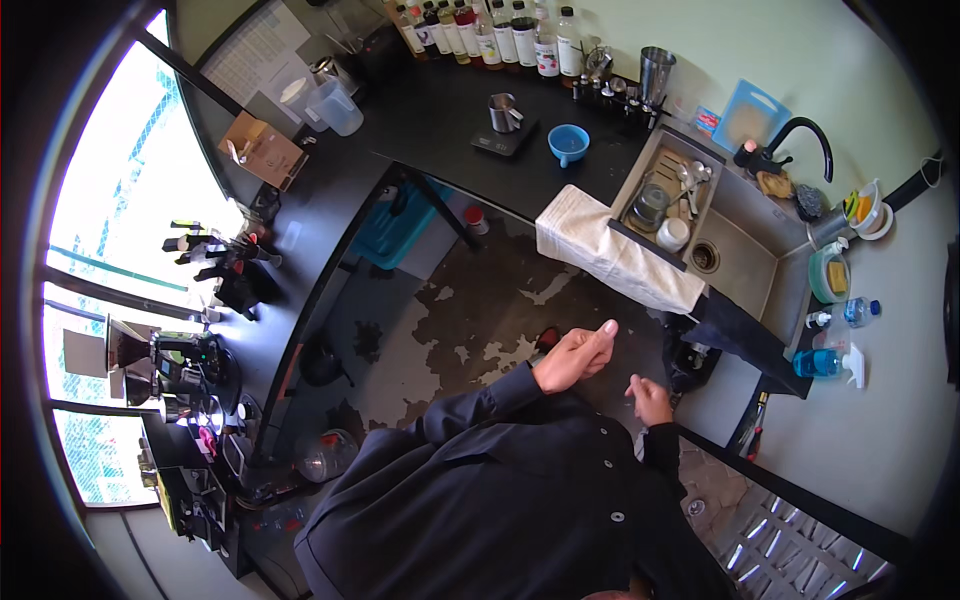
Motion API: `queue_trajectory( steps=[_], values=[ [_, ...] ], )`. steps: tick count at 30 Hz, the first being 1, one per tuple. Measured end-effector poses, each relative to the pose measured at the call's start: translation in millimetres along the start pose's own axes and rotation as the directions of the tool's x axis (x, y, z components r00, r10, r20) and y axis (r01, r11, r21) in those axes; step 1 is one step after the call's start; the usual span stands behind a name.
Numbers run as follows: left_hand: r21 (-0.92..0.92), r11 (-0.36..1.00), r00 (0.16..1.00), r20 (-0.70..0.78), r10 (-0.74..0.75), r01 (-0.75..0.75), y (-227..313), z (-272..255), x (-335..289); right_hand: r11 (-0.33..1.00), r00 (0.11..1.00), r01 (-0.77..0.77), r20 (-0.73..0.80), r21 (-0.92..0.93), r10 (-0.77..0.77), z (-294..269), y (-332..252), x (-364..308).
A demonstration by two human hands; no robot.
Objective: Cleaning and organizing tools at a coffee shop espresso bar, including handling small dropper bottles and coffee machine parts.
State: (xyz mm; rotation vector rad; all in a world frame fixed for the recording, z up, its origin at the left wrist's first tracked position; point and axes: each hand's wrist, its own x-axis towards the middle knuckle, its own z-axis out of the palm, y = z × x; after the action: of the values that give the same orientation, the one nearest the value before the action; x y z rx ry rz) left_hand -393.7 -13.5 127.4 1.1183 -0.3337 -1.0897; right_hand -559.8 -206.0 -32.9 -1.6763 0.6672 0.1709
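My left hand [577, 358] is raised in front of my body, its fingers curled in and the thumb lying along the top. Nothing shows in it. To its right, my right hand [652, 401] hangs lower with fingers bent inward, also with nothing visible in it. Neither hand touches anything. Beyond them, a beige cloth [620, 250] drapes over the front edge of the sink [745, 270]. A blue cup [568, 145] stands on the black counter [420, 115], beside a scale [504, 139] that carries a small metal pitcher [505, 113].
A tray [623, 212] over the sink holds a glass jar, a white container and spoons. Syrup bottles [523, 40] line the wall behind the counter. A cardboard box [262, 150] and coffee equipment [180, 360] stand at left. A spray bottle [825, 363] is at right.
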Motion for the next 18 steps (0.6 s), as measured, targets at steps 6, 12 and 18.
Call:
queue_trajectory(
  steps=[6, 12, 18],
  values=[
    [0.093, 0.994, 0.994, -0.085, 0.064, -0.056, 12.0, -50.6, -16.4, 0.979, 0.981, 0.186, 0.062, -0.08, -0.182, 75.4, 12.7, 27.8],
    [0.136, 0.986, 0.988, -0.11, 0.109, -0.094, 33.2, -154.2, -38.7, 0.973, 0.986, 0.07, 0.163, -0.22, -0.034, 131.7, -66.1, 111.2],
    [0.201, 0.97, 0.92, -0.338, 0.197, -0.133, 77.7, -256.6, -72.5, 0.992, 0.993, 0.069, 0.092, 0.102, -0.078, 250.3, -114.0, 233.0]
  ],
)
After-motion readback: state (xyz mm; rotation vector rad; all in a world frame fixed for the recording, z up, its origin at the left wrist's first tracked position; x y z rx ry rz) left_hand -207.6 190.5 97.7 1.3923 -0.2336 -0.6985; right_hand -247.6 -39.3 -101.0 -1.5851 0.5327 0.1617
